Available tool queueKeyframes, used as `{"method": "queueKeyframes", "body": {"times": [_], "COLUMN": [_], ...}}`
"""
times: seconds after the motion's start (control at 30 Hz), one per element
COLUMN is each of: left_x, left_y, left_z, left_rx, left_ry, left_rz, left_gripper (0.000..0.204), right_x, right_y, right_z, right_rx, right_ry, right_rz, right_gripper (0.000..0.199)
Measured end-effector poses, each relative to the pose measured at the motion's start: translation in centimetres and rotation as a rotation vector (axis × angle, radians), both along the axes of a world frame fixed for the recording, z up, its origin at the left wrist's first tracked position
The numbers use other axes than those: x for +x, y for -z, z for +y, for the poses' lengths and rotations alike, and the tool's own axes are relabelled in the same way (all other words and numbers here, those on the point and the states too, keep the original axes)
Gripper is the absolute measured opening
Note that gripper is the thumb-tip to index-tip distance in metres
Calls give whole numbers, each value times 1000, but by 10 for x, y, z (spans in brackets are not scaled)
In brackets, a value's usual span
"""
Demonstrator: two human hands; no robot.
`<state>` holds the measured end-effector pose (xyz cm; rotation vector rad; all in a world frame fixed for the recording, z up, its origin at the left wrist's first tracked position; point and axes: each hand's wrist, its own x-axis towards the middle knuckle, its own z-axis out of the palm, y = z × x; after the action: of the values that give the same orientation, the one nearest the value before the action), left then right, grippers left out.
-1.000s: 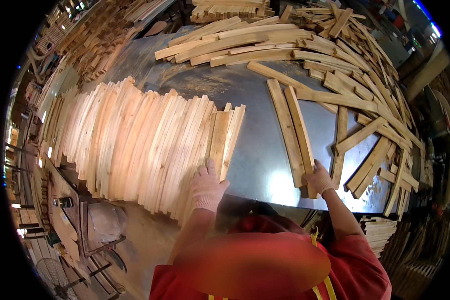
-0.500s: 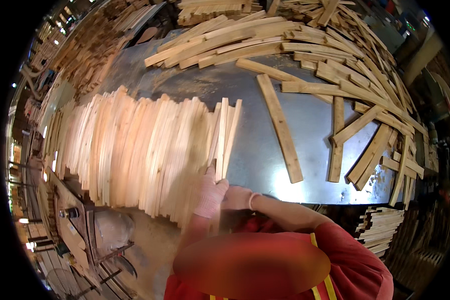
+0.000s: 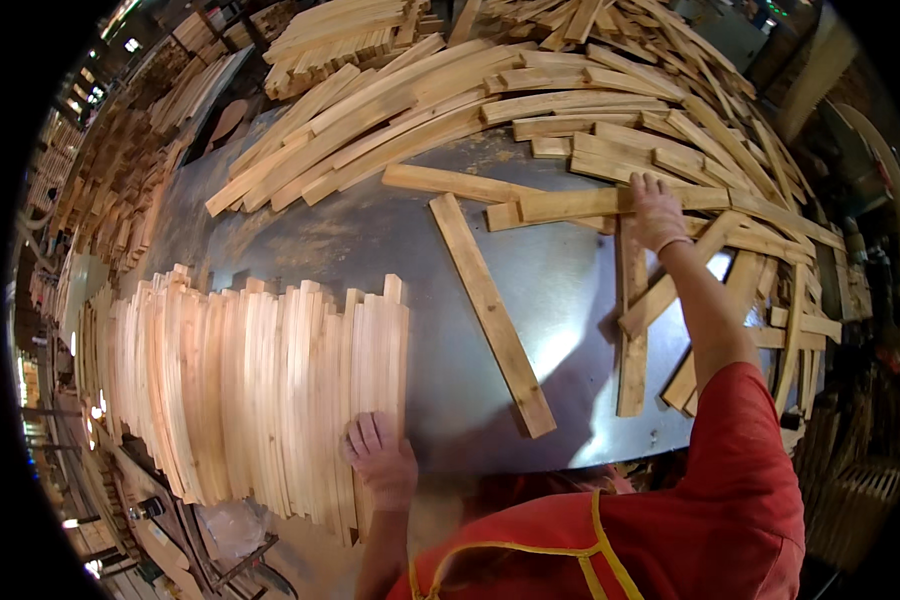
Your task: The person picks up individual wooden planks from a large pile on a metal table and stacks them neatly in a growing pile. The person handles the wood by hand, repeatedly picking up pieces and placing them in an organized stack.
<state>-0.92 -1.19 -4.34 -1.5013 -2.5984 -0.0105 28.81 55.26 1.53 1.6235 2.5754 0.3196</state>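
Pale wooden strips stand packed side by side in a long row on the left of the metal table. My left hand rests on the row's right-hand strips near their front end, its fingers laid over them. My right arm reaches out to the loose boards at the right. There my right hand is closed over a wooden board, fingers across its far edge. That board lies roughly crosswise on top of other boards. Its underside and my right thumb are hidden.
A large pile of loose boards curves across the far and right sides of the metal table. One single board lies slanted mid-table. Stacked wood stands beyond, and a cluttered stand is at the lower left.
My right hand has moved from beside the left hand out to the board in the right-hand pile. My left hand stays at the row's right end, where the strips now stand straighter. The view has shifted.
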Motion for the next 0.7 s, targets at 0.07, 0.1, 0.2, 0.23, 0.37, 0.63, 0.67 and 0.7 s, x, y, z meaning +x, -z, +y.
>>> {"method": "queueKeyframes", "body": {"times": [0.07, 0.1, 0.2, 0.23, 0.37, 0.63, 0.67, 0.7], "left_x": [-2, -3, -5, -7, -1, -2, -1, 0], "left_y": [1, 1, 0, -2, 2, -4, -5, -5], "left_z": [0, 0, -2, 2, -7, 1, 1, -1], "left_rx": [6, 10, 18, 17, 0, 48, 25, 1], "left_ry": [14, 22, 29, 43, -8, 14, 8, -17], "left_rz": [3, 3, -43, -49, -66, -49, -65, -73], "left_gripper": [81, 81, 80, 79, 79, 76, 79, 81], "right_x": [-2, -7, -63, -46, -87, -127, -130, -135], "right_y": [11, 18, -12, 11, -31, -4, 9, 6], "right_z": [27, 36, 22, 37, -44, -243, -261, -272], "right_rx": [95, 146, -348, -254, -585, -826, -781, -773], "right_ry": [-93, -139, -112, -253, -341, -222, -221, -177], "right_rz": [-109, -163, -251, -222, -70, 283, 237, 245], "right_gripper": [98, 97, 85, 97, 110, 112, 114, 110]}}
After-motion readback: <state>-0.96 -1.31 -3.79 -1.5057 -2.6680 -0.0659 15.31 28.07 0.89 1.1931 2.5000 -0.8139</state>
